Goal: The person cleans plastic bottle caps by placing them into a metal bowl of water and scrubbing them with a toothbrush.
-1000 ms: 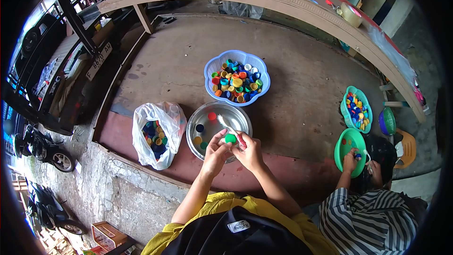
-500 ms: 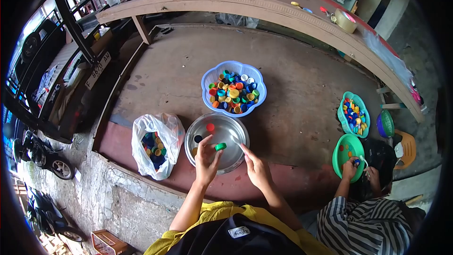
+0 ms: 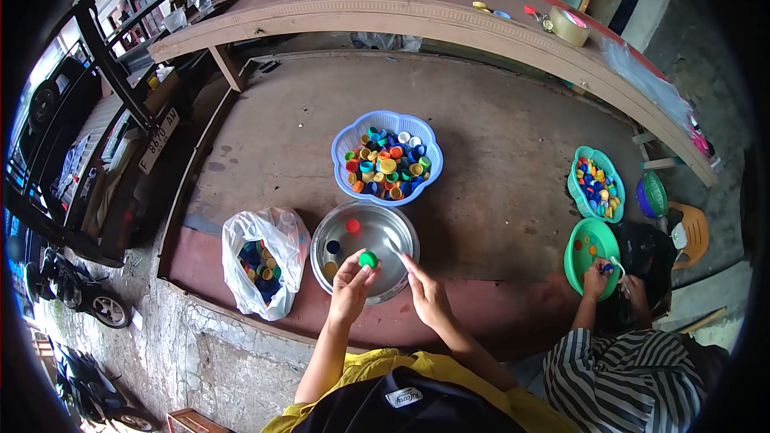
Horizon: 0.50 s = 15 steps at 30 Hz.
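Between the thumb and fingers of my left hand point(image 3: 348, 293) is a green bottle cap point(image 3: 368, 259), its round face turned up. My right hand point(image 3: 431, 301) is closed on a thin, pale, blade-like tool point(image 3: 393, 247) that points toward the cap, apart from it; its exact kind is hard to make out. Both hands are over the near part of a metal basin point(image 3: 375, 220). Inside the basin lie a red cap point(image 3: 352, 226), a dark cap point(image 3: 333, 247) and a yellowish cap point(image 3: 330, 269). My fingers partly cover the basin's near side.
A blue plastic basket point(image 3: 340, 152) full of coloured caps stands beyond the basin. Left is a white plastic bag point(image 3: 290, 234) of caps. At right, a person in a striped shirt point(image 3: 609, 377) works over a green basin point(image 3: 571, 261), near a teal basket point(image 3: 574, 184) of caps.
My left hand has turned the green cap from its side to face up and shifted slightly. The right hand has moved a little lower and left with the tool. The view has shifted slightly.
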{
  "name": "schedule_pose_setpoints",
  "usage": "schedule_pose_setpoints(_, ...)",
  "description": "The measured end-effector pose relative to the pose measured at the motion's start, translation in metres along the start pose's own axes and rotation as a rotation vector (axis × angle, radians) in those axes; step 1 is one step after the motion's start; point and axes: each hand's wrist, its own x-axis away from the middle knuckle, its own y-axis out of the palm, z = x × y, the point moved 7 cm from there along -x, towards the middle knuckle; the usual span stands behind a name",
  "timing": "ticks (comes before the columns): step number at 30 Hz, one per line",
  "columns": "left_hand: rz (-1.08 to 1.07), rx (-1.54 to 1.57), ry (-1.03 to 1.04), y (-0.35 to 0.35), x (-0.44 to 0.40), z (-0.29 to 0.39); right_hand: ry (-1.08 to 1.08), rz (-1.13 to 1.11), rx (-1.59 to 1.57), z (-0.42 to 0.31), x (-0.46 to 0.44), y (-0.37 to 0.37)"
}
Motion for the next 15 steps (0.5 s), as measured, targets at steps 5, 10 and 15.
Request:
schedule_pose_setpoints(5, -0.046, 0.063, 0.019, -0.007, -0.001, -0.005, -0.025, -0.135, 0.057, -0.006, 0.013, 0.007)
schedule_pose_setpoints(10, -0.054, -0.057, 0.035, 0.005, 0.002, 0.0, 0.175, -0.159, -0.165, 0.014, 0.015, 0.01)
schedule_pose_setpoints(15, 0.032, -0.244, 0.066, 0.001, 0.001, -0.002, 0.236, -0.222, -0.268, 0.008, 0.018, 0.019)
